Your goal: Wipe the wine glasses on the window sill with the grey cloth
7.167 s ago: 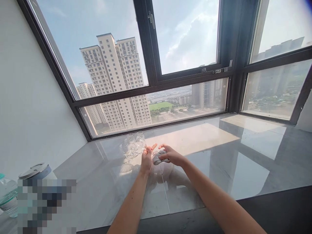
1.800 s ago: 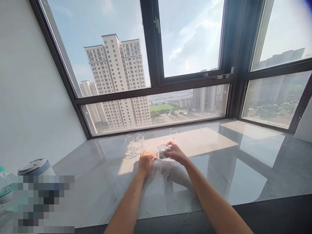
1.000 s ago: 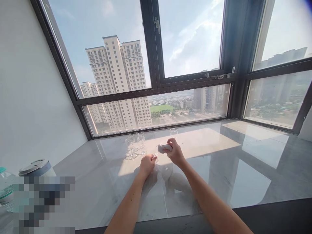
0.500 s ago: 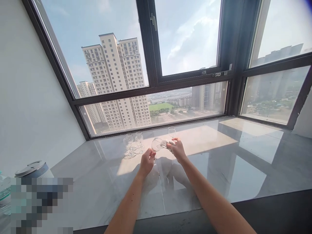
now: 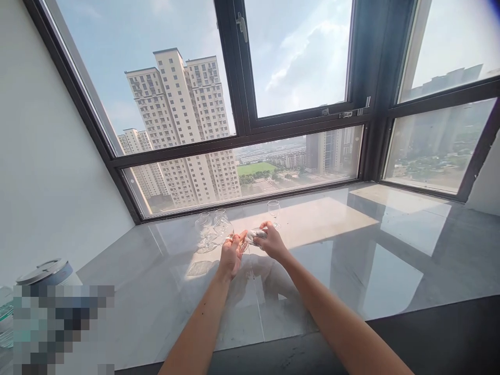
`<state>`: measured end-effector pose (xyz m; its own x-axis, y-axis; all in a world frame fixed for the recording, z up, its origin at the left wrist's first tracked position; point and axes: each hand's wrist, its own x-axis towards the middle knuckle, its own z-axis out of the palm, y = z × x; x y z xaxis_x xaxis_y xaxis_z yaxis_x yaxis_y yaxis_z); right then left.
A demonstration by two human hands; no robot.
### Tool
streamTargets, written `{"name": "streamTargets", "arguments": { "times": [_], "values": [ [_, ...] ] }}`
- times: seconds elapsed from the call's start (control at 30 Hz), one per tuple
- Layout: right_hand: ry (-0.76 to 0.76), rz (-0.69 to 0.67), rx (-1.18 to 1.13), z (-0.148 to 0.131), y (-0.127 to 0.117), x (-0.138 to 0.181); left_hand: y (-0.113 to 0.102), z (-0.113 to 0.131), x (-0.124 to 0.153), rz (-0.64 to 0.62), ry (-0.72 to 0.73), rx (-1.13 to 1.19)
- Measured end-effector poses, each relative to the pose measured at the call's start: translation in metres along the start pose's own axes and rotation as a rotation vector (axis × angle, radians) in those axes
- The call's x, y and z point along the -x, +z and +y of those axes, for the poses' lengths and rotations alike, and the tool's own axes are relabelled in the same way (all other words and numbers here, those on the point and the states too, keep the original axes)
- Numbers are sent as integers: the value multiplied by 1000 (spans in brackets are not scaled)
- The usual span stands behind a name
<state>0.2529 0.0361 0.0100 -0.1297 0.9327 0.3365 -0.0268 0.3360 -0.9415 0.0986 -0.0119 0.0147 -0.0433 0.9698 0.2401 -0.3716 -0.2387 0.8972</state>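
My left hand (image 5: 232,255) is closed around the stem of a clear wine glass (image 5: 223,227), which is tilted with its bowl pointing up and to the left. My right hand (image 5: 273,242) grips a crumpled whitish cloth (image 5: 257,236) close to the foot end of that glass. Whether the cloth touches the foot is hard to see, as fingers cover part of it. Behind my left hand, clear stemmed glasses (image 5: 203,221) stand together on the sill. Another stemmed glass (image 5: 274,209) stands alone beyond my right hand.
A glossy grey-white marble sill (image 5: 312,291) runs below the dark window frame (image 5: 242,140). At the left stands a lidded cup (image 5: 45,271), with a clear plastic item (image 5: 5,317) by it and a blurred patch in front. The sill's front edge is near my forearms.
The wine glass has turned so its bowl now points left, and my left hand has gone from the bowl to the stem. My right hand with the cloth has shifted left.
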Motion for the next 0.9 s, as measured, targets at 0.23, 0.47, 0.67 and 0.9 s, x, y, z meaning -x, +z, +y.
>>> {"name": "streamTargets", "arguments": {
  "times": [0.23, 0.47, 0.67, 0.9],
  "values": [
    [151, -126, -1, -3, 4, 6, 6, 1, 2, -58, -36, 88],
    [203, -401, -123, -19, -2, 13, 5, 5, -1, 54, -60, 160],
    [43, -223, -424, -34, -10, 10, -2, -1, -7, 125, -27, -104],
    [-241, 672, -469, -52, -44, -2, 9, -38, -7, -52, 165, -915]
  ]
}}
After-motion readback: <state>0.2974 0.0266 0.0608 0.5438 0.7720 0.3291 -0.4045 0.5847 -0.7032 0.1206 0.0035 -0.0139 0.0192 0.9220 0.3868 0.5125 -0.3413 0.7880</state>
